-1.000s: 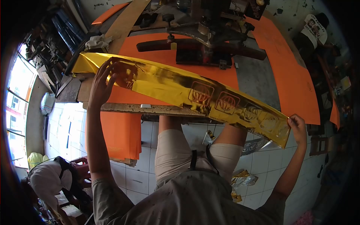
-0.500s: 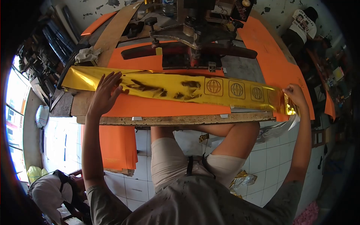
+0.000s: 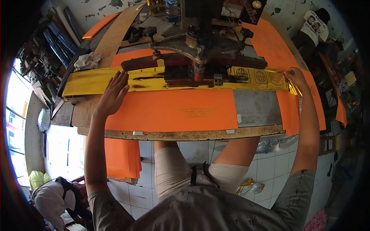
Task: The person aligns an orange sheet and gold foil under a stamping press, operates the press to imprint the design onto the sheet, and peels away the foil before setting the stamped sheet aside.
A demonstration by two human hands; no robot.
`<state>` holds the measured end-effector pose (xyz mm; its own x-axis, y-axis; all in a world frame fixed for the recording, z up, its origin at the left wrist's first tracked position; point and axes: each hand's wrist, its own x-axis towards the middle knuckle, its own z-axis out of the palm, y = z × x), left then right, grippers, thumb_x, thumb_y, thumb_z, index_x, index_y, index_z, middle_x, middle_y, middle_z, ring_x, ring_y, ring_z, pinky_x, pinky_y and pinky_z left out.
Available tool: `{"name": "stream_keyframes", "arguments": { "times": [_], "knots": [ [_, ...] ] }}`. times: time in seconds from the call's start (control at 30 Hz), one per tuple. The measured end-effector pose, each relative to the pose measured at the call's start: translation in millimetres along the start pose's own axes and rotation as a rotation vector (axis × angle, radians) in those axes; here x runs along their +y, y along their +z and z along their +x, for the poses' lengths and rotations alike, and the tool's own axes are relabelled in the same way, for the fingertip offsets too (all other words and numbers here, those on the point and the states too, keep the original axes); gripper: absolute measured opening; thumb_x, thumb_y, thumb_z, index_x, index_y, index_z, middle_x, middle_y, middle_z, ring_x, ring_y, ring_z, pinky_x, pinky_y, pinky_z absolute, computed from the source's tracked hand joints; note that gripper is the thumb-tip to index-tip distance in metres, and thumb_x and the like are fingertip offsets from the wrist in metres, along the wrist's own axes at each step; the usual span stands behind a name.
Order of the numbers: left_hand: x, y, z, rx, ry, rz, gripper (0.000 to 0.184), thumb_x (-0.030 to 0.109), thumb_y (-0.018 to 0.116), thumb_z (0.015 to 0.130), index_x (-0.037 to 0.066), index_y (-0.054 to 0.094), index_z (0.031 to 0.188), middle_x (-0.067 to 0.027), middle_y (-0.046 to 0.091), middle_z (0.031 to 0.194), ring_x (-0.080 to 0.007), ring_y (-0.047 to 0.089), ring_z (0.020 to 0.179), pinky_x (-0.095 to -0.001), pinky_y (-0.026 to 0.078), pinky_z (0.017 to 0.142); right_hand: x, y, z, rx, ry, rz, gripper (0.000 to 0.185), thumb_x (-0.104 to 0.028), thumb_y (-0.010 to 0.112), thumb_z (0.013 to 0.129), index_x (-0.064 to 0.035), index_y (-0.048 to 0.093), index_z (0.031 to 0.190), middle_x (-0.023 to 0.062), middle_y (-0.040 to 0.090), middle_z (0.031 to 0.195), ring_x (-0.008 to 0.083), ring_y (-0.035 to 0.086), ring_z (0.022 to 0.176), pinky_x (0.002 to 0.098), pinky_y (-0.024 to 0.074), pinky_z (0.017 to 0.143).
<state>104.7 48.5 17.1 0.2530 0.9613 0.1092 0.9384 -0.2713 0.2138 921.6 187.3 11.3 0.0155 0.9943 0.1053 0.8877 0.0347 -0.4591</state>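
A long strip of gold foil (image 3: pixel 88 82) stretches across the bench and passes beneath the dark block of a hand stamping press (image 3: pixel 198 57). My left hand (image 3: pixel 114 92) lies flat on the strip left of the press, fingers extended. At the strip's right end, my right hand (image 3: pixel 296 78) pinches the crumpled foil between thumb and fingers. Globe emblems in square frames show on the foil right of the press block. Under the strip lies an orange sheet (image 3: pixel 165 111) with small printed lines near its right side.
More orange sheets lie at the right (image 3: pixel 304 111) and in a stack below the bench (image 3: pixel 119 158). A water bottle (image 3: pixel 172 11) stands behind the press. Crumpled foil (image 3: pixel 250 187) is on the tiled floor. Two other people are at the lower left and upper right.
The foil strip has moved away from me, from in front of the press to under its block, with both hands following. More of the orange sheet and its printed lines now shows.
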Motion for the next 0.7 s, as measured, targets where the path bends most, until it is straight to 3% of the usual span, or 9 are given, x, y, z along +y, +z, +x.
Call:
{"name": "stream_keyframes", "arguments": {
  "times": [0.37,0.7],
  "knots": [
    [4,1,7,-0.018,-0.036,0.007,0.065,0.043,0.03,0.11,0.0,0.032,0.158,-0.0172,0.025,0.168,-0.0309,0.012,0.158,-0.0445,0.011,0.129,-10,1,9,-0.062,0.086,0.108,0.031,-0.03,0.076,0.095,-0.0005,0.067,0.089,0.0059,0.068,0.082,0.0114,0.062,0.077,0.0302,0.0476,0.075],
    [-4,8,13,-0.017,-0.024,0.046,0.067,0.045,0.031,0.109,-0.002,0.033,0.157,-0.0188,0.026,0.167,-0.0313,0.013,0.158,-0.0454,0.01,0.129,-6,5,16,-0.06,0.144,0.073,0.034,-0.033,0.075,0.096,-0.0005,0.067,0.09,0.0056,0.066,0.078,0.0122,0.06,0.072,0.0308,0.0473,0.07]
  ]
}}
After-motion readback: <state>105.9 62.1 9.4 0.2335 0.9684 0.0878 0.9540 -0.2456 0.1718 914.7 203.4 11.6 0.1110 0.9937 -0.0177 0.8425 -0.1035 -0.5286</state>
